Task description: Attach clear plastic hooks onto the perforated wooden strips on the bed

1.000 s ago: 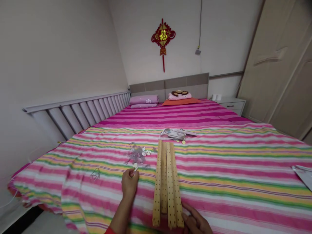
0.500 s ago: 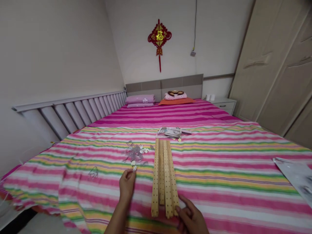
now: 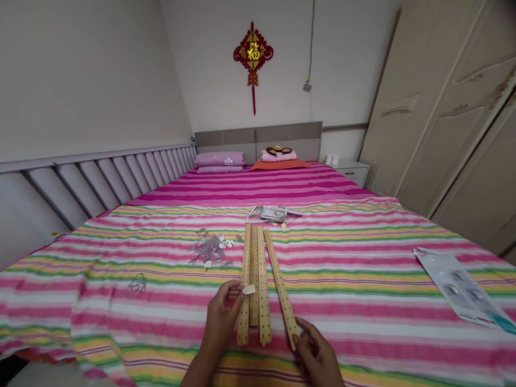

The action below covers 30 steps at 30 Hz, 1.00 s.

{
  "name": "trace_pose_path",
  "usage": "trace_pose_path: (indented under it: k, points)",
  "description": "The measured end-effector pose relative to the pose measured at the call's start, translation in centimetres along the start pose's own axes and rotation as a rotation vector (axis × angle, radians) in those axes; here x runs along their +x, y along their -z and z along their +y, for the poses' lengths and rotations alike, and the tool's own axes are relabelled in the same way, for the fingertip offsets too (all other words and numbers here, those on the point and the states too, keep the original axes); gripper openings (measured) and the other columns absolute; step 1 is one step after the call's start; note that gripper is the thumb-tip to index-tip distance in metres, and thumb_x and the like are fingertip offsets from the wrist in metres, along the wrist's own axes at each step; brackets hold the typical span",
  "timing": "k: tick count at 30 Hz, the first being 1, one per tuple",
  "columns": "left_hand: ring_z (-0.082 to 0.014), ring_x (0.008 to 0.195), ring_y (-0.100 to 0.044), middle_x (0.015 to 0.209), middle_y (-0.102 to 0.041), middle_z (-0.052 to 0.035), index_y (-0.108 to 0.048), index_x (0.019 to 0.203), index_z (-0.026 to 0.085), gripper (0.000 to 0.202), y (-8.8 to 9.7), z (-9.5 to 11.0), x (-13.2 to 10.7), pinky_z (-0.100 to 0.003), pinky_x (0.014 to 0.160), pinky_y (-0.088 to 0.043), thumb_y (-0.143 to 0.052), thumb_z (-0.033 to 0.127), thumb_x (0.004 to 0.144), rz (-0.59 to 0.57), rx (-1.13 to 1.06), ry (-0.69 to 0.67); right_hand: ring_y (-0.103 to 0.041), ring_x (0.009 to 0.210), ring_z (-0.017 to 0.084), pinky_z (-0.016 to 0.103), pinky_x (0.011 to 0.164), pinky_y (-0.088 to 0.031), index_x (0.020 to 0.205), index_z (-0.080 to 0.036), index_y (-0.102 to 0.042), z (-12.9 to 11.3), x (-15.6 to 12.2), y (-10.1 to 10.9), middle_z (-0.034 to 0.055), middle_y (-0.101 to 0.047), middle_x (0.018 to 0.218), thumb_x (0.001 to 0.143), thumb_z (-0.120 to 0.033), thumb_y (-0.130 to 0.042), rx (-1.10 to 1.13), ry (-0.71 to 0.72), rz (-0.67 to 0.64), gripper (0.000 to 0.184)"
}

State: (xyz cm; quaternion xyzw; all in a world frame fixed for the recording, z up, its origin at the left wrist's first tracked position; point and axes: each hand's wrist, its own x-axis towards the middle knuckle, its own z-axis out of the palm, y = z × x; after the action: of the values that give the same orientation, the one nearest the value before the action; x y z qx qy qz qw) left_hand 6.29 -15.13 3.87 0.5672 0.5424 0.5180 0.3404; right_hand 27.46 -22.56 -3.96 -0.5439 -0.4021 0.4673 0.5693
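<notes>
My right hand (image 3: 316,352) pinches the near end of a long wooden strip (image 3: 281,285) with rows of small holes. That strip lies slanted, its near end apart from the other strips. Three similar perforated strips (image 3: 263,301) lie lengthwise on the bed just to the left. My left hand (image 3: 223,312) is closed on a small cream-white tag (image 3: 249,289), held over the near half of the leftmost strip. Beyond that hand spreads a loose pile of small clear and white pieces (image 3: 212,248), too small to name.
A striped cloth (image 3: 342,301) covers the bed. Clear plastic packages (image 3: 269,214) lie past the strips' far ends. On the right is a flat clear pack (image 3: 459,287) with round items. A thin clear piece (image 3: 137,283) lies left. A slatted rail (image 3: 121,177) edges the bed.
My right hand has drawn the rightmost strip's near end away from the others. My left hand has moved right with the tag, over the strips. The view has turned slightly right.
</notes>
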Motion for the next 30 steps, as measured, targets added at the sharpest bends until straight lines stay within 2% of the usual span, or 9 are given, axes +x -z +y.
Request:
trace_pose_path:
  k: [2,4,7,10,14,18,20,23,30]
  points:
    - [-0.0222,0.086,-0.065,0.093,-0.069,-0.0069,-0.066,0.094,0.021,0.028,-0.2,0.9,-0.6,-0.033,0.077,-0.053,-0.065,0.038,0.072,-0.023,0.072,-0.061,-0.05,0.053,0.014,0.025,0.05,-0.041,0.098,-0.015,-0.069,-0.7,-0.2,0.9,-0.0029,-0.052,0.057,0.066,-0.058,-0.069,-0.096,0.018,-0.003,0.053]
    - [-0.0227,0.084,-0.066,0.095,-0.068,-0.0073,-0.068,0.095,0.021,0.028,-0.5,1.8,-1.1,-0.033,0.077,-0.053,-0.066,0.037,0.071,-0.033,0.09,-0.113,-0.052,0.057,0.015,0.026,0.053,-0.043,0.091,-0.015,-0.07,-1.6,-0.2,1.5,-0.0008,-0.056,0.059,0.064,-0.058,-0.07,-0.147,0.035,0.062,0.051]
    - [-0.0221,0.082,-0.067,0.093,-0.069,-0.0069,-0.068,0.095,0.022,0.029,-1.1,2.8,-1.7,-0.034,0.077,-0.054,-0.068,0.035,0.069,-0.062,0.037,-0.097,-0.05,0.055,0.015,0.026,0.052,-0.043,0.081,-0.016,-0.069,-3.3,-0.1,1.7,-0.0008,-0.055,0.058,0.061,-0.06,-0.071,-0.135,0.07,0.148,0.049]
    - [-0.0214,0.08,-0.067,0.086,-0.07,-0.0061,-0.066,0.09,0.02,0.032,-2.1,3.5,-2.3,-0.032,0.073,-0.056,-0.074,0.034,0.063,-0.097,-0.127,0.069,-0.052,0.054,0.015,0.025,0.05,-0.044,0.074,-0.018,-0.067,-4.8,-0.1,1.1,0.0002,-0.058,0.058,0.063,-0.059,-0.07,-0.059,0.095,0.073,0.043]
    - [-0.0164,0.076,-0.067,0.079,-0.07,-0.0035,-0.064,0.08,0.017,0.033,-3.9,3.9,-3.3,-0.025,0.07,-0.055,-0.083,0.024,0.053,-0.061,-0.517,0.388,-0.055,0.055,0.015,0.025,0.05,-0.045,0.076,-0.018,-0.066,-5.9,-0.4,-0.2,0.002,-0.062,0.061,0.065,-0.055,-0.071,0.014,0.076,-0.022,0.04]
    - [-0.0091,0.066,-0.066,0.07,-0.068,-0.0016,-0.064,0.07,0.014,0.015,-5.8,4.2,-4.6,-0.016,0.064,-0.054,-0.073,0.003,0.065,0.013,-0.899,0.731,-0.052,0.054,0.014,0.025,0.051,-0.045,0.074,-0.018,-0.066,-6.1,-0.8,-1.0,0.0008,-0.06,0.061,0.058,-0.054,-0.076,0.032,0.07,0.023,0.04]
    - [-0.0081,0.065,-0.067,0.068,-0.068,-0.0032,-0.065,0.067,0.012,0.017,-6.5,4.5,-5.2,-0.014,0.064,-0.054,-0.062,-0.004,0.074,0.037,-1.001,0.846,-0.051,0.054,0.014,0.025,0.051,-0.045,0.072,-0.018,-0.066,-6.0,-0.9,-1.2,0.0007,-0.06,0.059,0.056,-0.055,-0.077,0.031,0.07,0.031,0.041]
    - [-0.0085,0.066,-0.068,0.069,-0.069,-0.0054,-0.066,0.066,0.01,0.025,-7.1,5.1,-5.8,-0.014,0.065,-0.055,-0.054,-0.007,0.079,0.037,-1.057,0.921,-0.051,0.055,0.015,0.025,0.05,-0.045,0.073,-0.018,-0.066,-5.8,-0.8,-1.0,0.0017,-0.061,0.061,0.057,-0.055,-0.077,0.03,0.079,0.04,0.042]
    - [-0.009,0.063,-0.068,0.067,-0.069,-0.0053,-0.066,0.064,0.009,0.023,-7.5,6.2,-6.7,-0.013,0.06,-0.055,-0.056,-0.006,0.079,-0.028,-1.094,0.947,-0.052,0.055,0.014,0.025,0.05,-0.045,0.079,-0.018,-0.065,-6.1,-0.7,-0.3,0.001,-0.06,0.064,0.058,-0.051,-0.077,0.026,0.109,0.068,0.041]
